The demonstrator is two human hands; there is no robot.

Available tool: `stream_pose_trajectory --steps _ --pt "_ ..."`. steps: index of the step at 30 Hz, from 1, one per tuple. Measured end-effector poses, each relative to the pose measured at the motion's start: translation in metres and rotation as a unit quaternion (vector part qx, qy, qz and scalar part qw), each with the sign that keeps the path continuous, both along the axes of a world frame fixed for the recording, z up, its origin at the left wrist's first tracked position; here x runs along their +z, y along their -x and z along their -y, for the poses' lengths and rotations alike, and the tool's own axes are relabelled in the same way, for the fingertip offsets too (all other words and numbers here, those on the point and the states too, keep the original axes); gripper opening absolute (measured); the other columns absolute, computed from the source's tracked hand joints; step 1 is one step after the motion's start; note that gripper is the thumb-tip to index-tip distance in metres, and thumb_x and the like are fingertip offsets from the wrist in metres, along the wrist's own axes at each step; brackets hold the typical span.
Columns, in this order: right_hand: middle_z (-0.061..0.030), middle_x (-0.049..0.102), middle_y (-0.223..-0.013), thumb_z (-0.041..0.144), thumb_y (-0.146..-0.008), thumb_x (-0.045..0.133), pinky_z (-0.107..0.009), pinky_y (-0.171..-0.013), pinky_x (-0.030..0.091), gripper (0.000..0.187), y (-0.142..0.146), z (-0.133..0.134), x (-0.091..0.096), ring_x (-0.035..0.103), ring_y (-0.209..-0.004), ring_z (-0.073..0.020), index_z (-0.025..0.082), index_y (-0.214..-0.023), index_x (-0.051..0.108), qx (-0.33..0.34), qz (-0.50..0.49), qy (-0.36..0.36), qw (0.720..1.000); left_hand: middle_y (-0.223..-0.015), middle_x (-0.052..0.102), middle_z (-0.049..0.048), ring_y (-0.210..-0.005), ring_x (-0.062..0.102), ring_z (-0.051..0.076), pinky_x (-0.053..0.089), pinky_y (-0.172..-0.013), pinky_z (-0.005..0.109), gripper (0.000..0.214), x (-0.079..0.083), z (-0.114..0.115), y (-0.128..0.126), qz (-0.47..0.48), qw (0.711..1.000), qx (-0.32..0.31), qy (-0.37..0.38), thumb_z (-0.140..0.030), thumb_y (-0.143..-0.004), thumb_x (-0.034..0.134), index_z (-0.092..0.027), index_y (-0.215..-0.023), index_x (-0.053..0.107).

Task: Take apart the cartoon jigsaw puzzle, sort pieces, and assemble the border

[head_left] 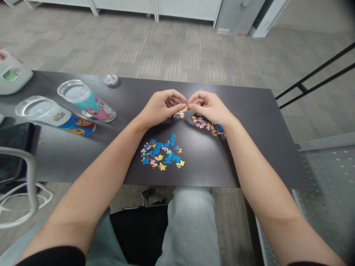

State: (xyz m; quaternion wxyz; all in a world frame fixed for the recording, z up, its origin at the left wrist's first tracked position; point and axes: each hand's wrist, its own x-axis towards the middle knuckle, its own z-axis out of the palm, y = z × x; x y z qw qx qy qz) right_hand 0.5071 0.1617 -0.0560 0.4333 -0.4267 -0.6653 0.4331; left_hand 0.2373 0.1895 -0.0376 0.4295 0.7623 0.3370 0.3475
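Note:
My left hand (161,107) and my right hand (209,107) meet fingertip to fingertip above the dark table (263,147), both pinched on small puzzle pieces (186,108) held between them. Under the left hand lies a small pale cluster of pieces (179,115). Pink and mixed-colour pieces (206,125) lie beneath the right hand. A pile of mostly blue pieces (162,153) sits nearer me, apart from both hands.
Two clear-ended printed tubes (87,101) (54,116) lie on their sides at the table's left. A small round lid (110,79) rests near the far edge. A white chair arm (27,177) is at the left, black rails (313,79) at the right.

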Motion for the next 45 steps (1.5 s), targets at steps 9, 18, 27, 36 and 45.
stream_pose_trajectory --steps 9,18,27,36,45 --pt "0.0000 0.074 -0.090 0.031 -0.105 0.088 -0.043 -0.089 0.058 0.011 -0.041 -0.021 -0.015 0.067 -0.085 -0.0222 0.029 -0.100 0.078 -0.214 0.070 -0.075 0.971 -0.095 0.092 0.0047 -0.089 0.087 0.026 0.072 -0.085 0.038 0.046 0.035 -0.010 0.045 -0.143 0.978 -0.131 0.082 -0.072 -0.091 0.110 -0.028 -0.101 0.100" --pt "-0.0040 0.074 -0.095 0.069 -0.103 0.095 -0.047 -0.093 0.062 0.042 -0.051 -0.025 -0.018 0.068 -0.094 -0.0272 0.030 -0.101 0.079 -0.209 0.096 -0.029 0.973 -0.072 0.078 -0.0005 -0.069 0.078 0.027 0.062 -0.066 0.035 0.036 0.035 -0.011 0.069 -0.252 0.949 -0.169 0.087 -0.061 -0.077 0.116 -0.034 -0.082 0.093" --pt "-0.0037 0.071 -0.099 0.062 -0.110 0.089 -0.043 -0.089 0.059 0.033 -0.081 -0.037 -0.023 0.067 -0.092 -0.0252 0.031 -0.107 0.081 -0.288 0.042 -0.056 0.955 -0.072 0.067 -0.0011 -0.065 0.058 0.017 0.045 -0.063 0.032 0.059 0.050 -0.009 0.062 -0.211 0.972 -0.078 0.063 -0.071 -0.081 0.122 -0.024 -0.093 0.089" --pt "-0.0067 0.084 -0.118 0.036 -0.104 0.101 -0.057 -0.111 0.063 0.014 -0.043 -0.006 0.004 0.072 -0.097 -0.0292 0.033 -0.117 0.098 -0.088 0.262 -0.063 0.959 -0.076 0.060 -0.0065 -0.076 0.051 0.014 0.038 -0.081 0.036 0.018 0.031 -0.018 0.049 -0.173 0.951 0.209 -0.149 -0.030 -0.114 0.094 -0.018 -0.107 0.083" --pt "-0.0067 0.082 -0.113 0.034 -0.109 0.098 -0.060 -0.114 0.063 0.004 -0.052 -0.013 0.000 0.076 -0.099 -0.0303 0.031 -0.109 0.096 -0.087 0.274 -0.058 0.956 -0.071 0.062 -0.0019 -0.071 0.056 0.023 0.040 -0.075 0.041 0.027 -0.007 -0.040 0.054 -0.180 0.959 0.172 -0.133 -0.050 -0.102 0.097 -0.029 -0.097 0.081"
